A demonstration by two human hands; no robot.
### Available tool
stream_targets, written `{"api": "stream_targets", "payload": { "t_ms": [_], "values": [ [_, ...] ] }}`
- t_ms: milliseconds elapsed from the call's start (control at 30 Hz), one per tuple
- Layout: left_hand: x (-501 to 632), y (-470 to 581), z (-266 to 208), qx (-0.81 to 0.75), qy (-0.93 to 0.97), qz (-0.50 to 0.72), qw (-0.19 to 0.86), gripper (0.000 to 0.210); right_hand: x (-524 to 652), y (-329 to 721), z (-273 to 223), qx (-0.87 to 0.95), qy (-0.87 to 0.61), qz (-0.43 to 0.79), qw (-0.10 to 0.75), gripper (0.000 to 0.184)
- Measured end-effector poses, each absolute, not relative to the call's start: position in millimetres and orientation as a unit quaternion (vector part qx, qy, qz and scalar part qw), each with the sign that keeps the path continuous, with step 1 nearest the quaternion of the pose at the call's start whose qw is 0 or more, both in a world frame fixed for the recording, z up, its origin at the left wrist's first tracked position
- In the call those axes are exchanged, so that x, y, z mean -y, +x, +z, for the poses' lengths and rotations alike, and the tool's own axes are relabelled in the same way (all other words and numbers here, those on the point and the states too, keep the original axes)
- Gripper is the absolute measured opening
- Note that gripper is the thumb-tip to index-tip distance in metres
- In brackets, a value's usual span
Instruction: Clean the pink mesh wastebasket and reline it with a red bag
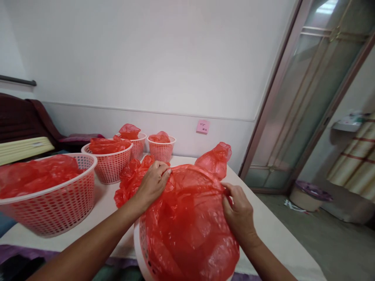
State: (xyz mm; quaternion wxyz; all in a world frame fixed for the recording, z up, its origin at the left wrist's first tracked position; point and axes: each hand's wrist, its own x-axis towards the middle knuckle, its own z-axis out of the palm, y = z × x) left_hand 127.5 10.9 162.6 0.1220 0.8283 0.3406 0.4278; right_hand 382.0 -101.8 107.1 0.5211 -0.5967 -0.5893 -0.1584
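In the head view, five pink plastic baskets are standing on the white worktop. Four of them are sitting at the left and back: a large basket at the near left, a middle basket behind it, and two small baskets near the wall. Each of these four is carrying a red plastic bag inside.

The fifth one, the near basket, is lying tilted at the front edge of the worktop, between the two arms; its mouth seems to be facing up and toward the person. A thin, half-transparent red bag is covering it almost fully and is looking wrinkled and shiny. One bag handle is sticking up at the far side, and loose film is bunching at the left.

The left hand is gripping the bag film at the upper left rim. The right hand is pinching the film at the right rim.
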Motion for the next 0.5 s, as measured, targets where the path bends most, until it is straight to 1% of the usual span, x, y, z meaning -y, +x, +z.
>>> {"api": "stream_targets", "payload": {
  "t_ms": [67, 233, 400, 500],
  "values": [
    [-10, 130, 163, -0.32, 0.83, 0.442, 0.117, 0.031, 102, 376, 107, 0.604, -0.581, -0.171, 0.518, 0.024],
    [-14, 128, 161, -0.298, 0.841, 0.447, 0.071, 0.023, 94, 385, 105, 0.531, -0.632, -0.097, 0.556, 0.023],
    [-19, 125, 162, -0.311, 0.837, 0.444, 0.068, 0.021, 82, 393, 99, 0.551, -0.661, -0.083, 0.502, 0.03],
    [-17, 127, 165, -0.302, 0.84, 0.441, 0.09, 0.018, 78, 393, 99, 0.555, -0.675, -0.077, 0.48, 0.029]
  ]
}}
